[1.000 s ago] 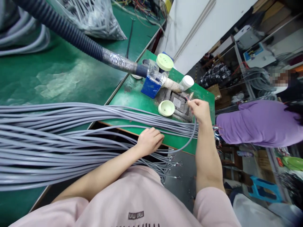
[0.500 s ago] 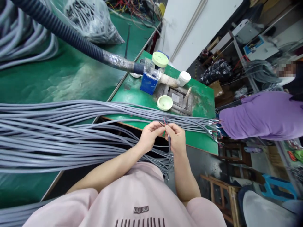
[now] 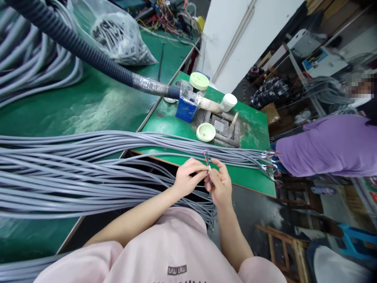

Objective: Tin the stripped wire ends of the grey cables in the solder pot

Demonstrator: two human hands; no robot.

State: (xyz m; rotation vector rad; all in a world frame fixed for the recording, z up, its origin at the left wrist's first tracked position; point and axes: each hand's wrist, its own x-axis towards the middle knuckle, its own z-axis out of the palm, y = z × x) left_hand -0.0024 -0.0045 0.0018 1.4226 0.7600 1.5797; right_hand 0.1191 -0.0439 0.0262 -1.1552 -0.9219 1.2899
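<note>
Between my two hands is the end of a grey cable, its thin red, blue and dark wires (image 3: pixel 206 156) fanned out upward. My left hand (image 3: pixel 190 175) pinches the cable end from the left, thumb and forefinger meeting at a small white band just below the loose wires. From the right, my right hand (image 3: pixel 219 182) grips the same cable end, its forefinger lifted a little. Fingers hide most of the cable under the band. Just beyond my hands runs a bundle of grey cables (image 3: pixel 165 142) with stripped, coloured wire ends at the right.
A light green lid (image 3: pixel 205 132), a white jar (image 3: pixel 229 102) and a blue box (image 3: pixel 186 109) joined to a ribbed hose (image 3: pixel 114 70) stand on the green bench (image 3: pixel 253 118). More grey cables (image 3: pixel 88 188) hang at left. A person in purple (image 3: pixel 326 145) is at the right.
My hands have shifted slightly down, and the left fingers moved from the loose wires to the white band, now visible. My right forefinger has lifted away.
</note>
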